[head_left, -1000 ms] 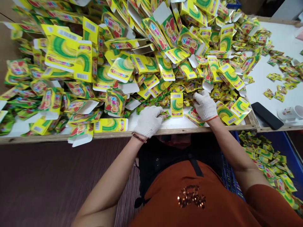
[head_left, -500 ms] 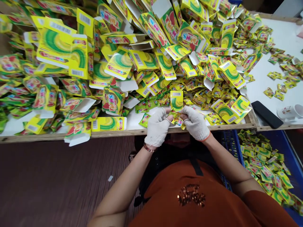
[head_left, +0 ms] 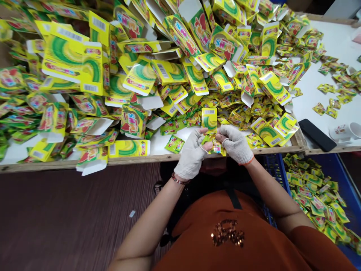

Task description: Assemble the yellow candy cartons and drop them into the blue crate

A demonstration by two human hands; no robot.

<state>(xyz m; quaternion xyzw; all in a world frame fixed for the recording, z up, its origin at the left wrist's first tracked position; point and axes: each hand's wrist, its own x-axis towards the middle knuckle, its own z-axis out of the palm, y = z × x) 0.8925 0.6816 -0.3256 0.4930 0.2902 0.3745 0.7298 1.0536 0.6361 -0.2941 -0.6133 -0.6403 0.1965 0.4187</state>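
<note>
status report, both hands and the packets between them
Left hand and right hand gloved, close together. Small packets between them. Yellow box just beyond.

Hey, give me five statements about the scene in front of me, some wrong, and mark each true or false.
1. Small packets lie between the left hand and right hand. True.
2. The dark beaded bracelet is on the right wrist. False: it is on the left wrist.
3. The yellow box just beyond the hands shows a barcode. True.
4. The blue crate sits on top of the table. False: it is below the tabletop.
5. Both hands wear white gloves. True.
</note>
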